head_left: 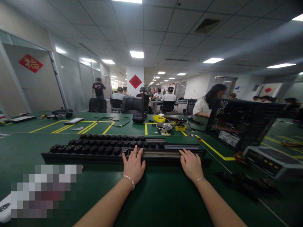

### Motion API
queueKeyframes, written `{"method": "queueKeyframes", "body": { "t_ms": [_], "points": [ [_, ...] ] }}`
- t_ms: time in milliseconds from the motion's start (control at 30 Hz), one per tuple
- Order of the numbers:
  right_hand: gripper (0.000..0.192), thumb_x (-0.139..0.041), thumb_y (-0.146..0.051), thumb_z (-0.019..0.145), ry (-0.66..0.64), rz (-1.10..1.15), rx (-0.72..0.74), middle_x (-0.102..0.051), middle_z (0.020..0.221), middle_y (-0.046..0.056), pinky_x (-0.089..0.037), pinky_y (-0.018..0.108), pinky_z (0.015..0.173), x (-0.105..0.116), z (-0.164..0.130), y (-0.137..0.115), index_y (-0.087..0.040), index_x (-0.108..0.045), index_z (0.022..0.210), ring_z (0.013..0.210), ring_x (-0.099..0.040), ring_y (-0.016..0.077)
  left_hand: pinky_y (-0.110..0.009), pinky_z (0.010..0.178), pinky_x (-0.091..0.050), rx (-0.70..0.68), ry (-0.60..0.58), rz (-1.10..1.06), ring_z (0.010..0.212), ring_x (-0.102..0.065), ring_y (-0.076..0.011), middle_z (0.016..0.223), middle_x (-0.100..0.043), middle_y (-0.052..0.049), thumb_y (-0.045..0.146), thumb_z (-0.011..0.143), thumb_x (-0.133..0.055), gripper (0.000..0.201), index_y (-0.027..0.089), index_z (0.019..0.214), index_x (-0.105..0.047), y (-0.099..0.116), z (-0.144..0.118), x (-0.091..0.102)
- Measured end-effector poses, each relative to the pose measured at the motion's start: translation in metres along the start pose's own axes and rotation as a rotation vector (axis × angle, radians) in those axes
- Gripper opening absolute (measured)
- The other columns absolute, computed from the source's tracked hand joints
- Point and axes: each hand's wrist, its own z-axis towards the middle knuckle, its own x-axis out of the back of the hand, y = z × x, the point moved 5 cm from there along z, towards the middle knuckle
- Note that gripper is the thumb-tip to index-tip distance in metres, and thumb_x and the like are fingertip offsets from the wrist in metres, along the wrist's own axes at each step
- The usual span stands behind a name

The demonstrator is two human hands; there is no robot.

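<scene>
Three long black rails lie side by side across the green table in front of me. Small black blocks that look like socket modules fill much of their left part in rows. To the right, the front rail shows a bare metallic channel. My left hand rests on the front rail with its fingers spread, at the right end of the row of blocks. Its fingertips touch or nearly touch the last block. Farther right, my right hand lies with outstretched fingers on the bare part of the rail.
Several loose black blocks lie at the right, near a grey power supply unit. Behind stands an open computer case, with a person beyond it. A metal bowl and a yellow tray stand past the rails.
</scene>
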Motion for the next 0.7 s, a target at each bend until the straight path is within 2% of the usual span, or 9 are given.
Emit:
{"method": "queueKeyframes", "body": {
  "t_ms": [233,367,500,700],
  "points": [
    [0.046,-0.025,-0.034,0.088,0.018,0.004,0.007,-0.048,0.133,0.002,-0.02,0.045,0.103,-0.0029,0.0002,0.0012,-0.026,-0.053,0.123,0.124,-0.037,0.0202,-0.061,0.105,-0.007,0.005,-0.026,0.003,0.125,-0.038,-0.0259,0.147,-0.026,-0.008,0.03,0.08,-0.044,0.055,0.028,0.134,-0.033,-0.0005,-0.0001,0.0001],
    [0.047,-0.024,-0.035,0.088,0.007,0.008,0.003,-0.047,0.133,0.002,-0.02,0.045,0.104,-0.0021,0.0006,0.0013,-0.026,-0.053,0.124,0.125,-0.036,0.02,-0.058,0.106,-0.01,0.04,-0.019,0.039,0.13,-0.03,-0.0271,0.147,-0.024,-0.011,0.029,0.078,-0.046,0.059,0.028,0.135,-0.03,-0.0001,-0.0005,-0.0012],
    [0.047,-0.023,-0.035,0.088,-0.018,0.011,-0.006,-0.047,0.134,0.001,-0.019,0.045,0.104,-0.0005,0.0004,0.0003,-0.026,-0.052,0.124,0.126,-0.036,0.0199,-0.057,0.107,-0.009,0.045,-0.034,0.061,0.132,-0.025,-0.0276,0.144,-0.031,-0.012,0.03,0.077,-0.047,0.063,0.027,0.137,-0.028,-0.0001,-0.0017,-0.0048],
    [0.047,-0.023,-0.035,0.088,-0.028,0.004,-0.011,-0.046,0.134,0.002,-0.019,0.045,0.104,0.0014,0.0,-0.0011,-0.026,-0.052,0.125,0.126,-0.035,0.0204,-0.059,0.106,-0.007,-0.002,-0.008,0.035,0.128,-0.032,-0.026,0.137,-0.042,-0.01,0.029,0.077,-0.045,0.06,0.027,0.135,-0.03,-0.0012,-0.0028,-0.0049]
  ]
}}
